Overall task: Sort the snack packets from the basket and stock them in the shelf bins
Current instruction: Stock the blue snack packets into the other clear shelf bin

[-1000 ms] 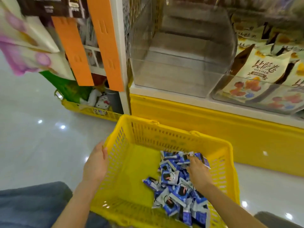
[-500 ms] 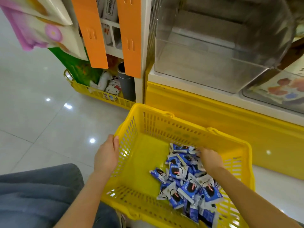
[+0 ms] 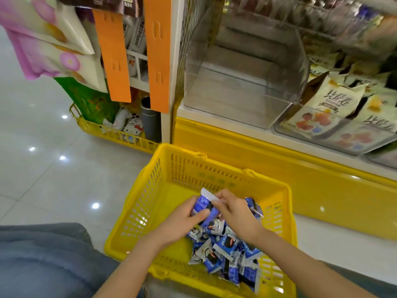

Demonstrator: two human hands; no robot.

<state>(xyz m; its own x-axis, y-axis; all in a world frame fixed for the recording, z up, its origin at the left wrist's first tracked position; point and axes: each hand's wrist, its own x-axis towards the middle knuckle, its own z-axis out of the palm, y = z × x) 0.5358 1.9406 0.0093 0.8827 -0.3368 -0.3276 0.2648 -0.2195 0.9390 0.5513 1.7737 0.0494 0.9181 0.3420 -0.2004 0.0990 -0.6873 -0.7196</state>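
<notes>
Yellow plastic fills the middle of my view: the basket (image 3: 189, 168) sits on the pale tiled floor (image 3: 43, 168), right against the yellow base of the shelf (image 3: 279, 160). A heap of blue packets (image 3: 223, 248) lies in the basket's right half, reaching down to its near corner; the left half of the bottom shows bare yellow. Both hands are inside the basket, above the heap, on one blue packet (image 3: 203, 206). The left hand (image 3: 182, 220) grips it from the left, thumb laid across the front. The right hand (image 3: 234, 211) pinches the packet's white upper end between thumb and fingers; more blue packets show beneath its palm, but I cannot tell whether it holds them. Above the basket a clear bin (image 3: 242, 82) stands on the shelf, and just to its right a second bin (image 3: 354, 136) holds cream bags (image 3: 335, 100) with dark lettering. Two orange strips (image 3: 112, 57) hang at the shelf's left end, over another yellow basket (image 3: 111, 134) on the floor. My operator's jeans (image 3: 43, 254) fill the lower left corner.
</notes>
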